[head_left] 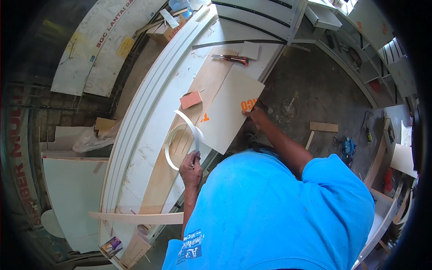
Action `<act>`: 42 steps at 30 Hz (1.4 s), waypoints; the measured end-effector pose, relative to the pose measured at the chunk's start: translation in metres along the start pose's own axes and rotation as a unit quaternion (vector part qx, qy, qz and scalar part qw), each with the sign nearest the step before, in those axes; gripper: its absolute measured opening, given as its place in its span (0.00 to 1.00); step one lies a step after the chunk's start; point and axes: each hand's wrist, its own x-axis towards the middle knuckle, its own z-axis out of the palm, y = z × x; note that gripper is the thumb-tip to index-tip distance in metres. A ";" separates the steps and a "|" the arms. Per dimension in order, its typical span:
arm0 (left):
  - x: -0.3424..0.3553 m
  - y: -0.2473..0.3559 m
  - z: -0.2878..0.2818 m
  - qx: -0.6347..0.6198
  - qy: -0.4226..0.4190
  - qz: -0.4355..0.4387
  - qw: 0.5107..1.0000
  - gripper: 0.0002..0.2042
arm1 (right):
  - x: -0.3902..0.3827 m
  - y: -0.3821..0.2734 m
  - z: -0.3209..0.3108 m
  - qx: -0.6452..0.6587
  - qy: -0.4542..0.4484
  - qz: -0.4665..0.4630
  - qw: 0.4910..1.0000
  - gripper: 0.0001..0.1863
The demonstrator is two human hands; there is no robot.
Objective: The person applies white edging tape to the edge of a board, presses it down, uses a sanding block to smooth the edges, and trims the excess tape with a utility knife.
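Observation:
My left hand point(191, 170) pinches a coil of thin white edging strip point(196, 135), which loops up over the workbench. My right hand point(256, 115) grips the right edge of a white panel point(231, 105) with orange print. This panel lies partly across a long plywood board point(204, 81). Beyond the coil, a small salmon-pink block point(191, 100) rests on the plywood. A utility knife point(231, 59) with a black and orange handle lies past the panel's far end, next to a small white offcut point(250, 50).
The white workbench point(144, 157) runs diagonally ahead of me. A curved wooden strip point(139, 218) crosses its near end. On the floor at right are a blue power tool point(348, 148) and a wood offcut point(323, 127). Large boards point(103, 45) stand at far left.

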 end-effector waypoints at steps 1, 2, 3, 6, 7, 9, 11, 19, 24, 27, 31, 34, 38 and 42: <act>0.002 0.006 -0.003 -0.004 0.022 0.033 0.999 0.07 | 0.004 0.001 0.000 0.004 -0.009 -0.010 1.000 0.25; 0.005 0.014 -0.006 -0.005 0.019 0.036 0.999 0.07 | 0.006 0.002 -0.002 0.009 -0.018 -0.020 1.000 0.24; 0.010 0.022 -0.008 -0.002 0.031 0.056 0.998 0.07 | 0.008 0.004 -0.007 0.011 -0.013 -0.022 1.000 0.24; 0.021 0.026 -0.009 0.018 0.034 0.075 0.996 0.07 | -0.015 -0.016 0.004 -0.002 0.005 -0.030 1.000 0.24; 0.025 0.029 -0.008 0.032 0.023 0.082 0.996 0.07 | -0.025 -0.025 0.005 -0.050 0.000 -0.032 0.998 0.24; 0.031 0.020 0.007 0.027 0.012 0.117 0.993 0.06 | -0.029 -0.027 -0.001 -0.097 -0.002 -0.034 0.995 0.25; 0.036 0.018 0.026 0.062 -0.032 0.172 0.983 0.06 | -0.026 -0.027 -0.014 -0.385 0.059 -0.038 0.920 0.31; 0.048 0.004 0.086 0.174 -0.127 0.264 0.940 0.05 | -0.066 -0.068 0.021 -0.092 -0.107 -0.047 0.989 0.30; 0.045 0.007 0.106 0.162 -0.157 0.235 0.946 0.05 | -0.032 -0.071 0.013 -0.060 -0.151 -0.082 0.983 0.23; 0.039 -0.003 0.108 0.153 -0.159 0.179 0.959 0.06 | -0.025 -0.078 -0.009 0.011 -0.133 -0.062 0.989 0.19; 0.022 -0.032 0.103 0.161 -0.149 0.155 0.963 0.07 | -0.017 -0.086 -0.054 0.105 -0.075 -0.069 0.989 0.14; 0.010 -0.042 0.101 0.162 -0.166 0.151 0.961 0.07 | 0.004 -0.079 -0.072 0.112 -0.035 -0.072 0.990 0.14; 0.010 -0.046 0.118 0.211 -0.145 0.157 0.954 0.08 | 0.020 -0.068 -0.070 0.087 -0.031 -0.093 0.991 0.15; 0.012 -0.036 0.114 0.265 -0.062 0.254 0.928 0.10 | 0.025 -0.075 -0.069 0.141 0.046 -0.084 0.985 0.17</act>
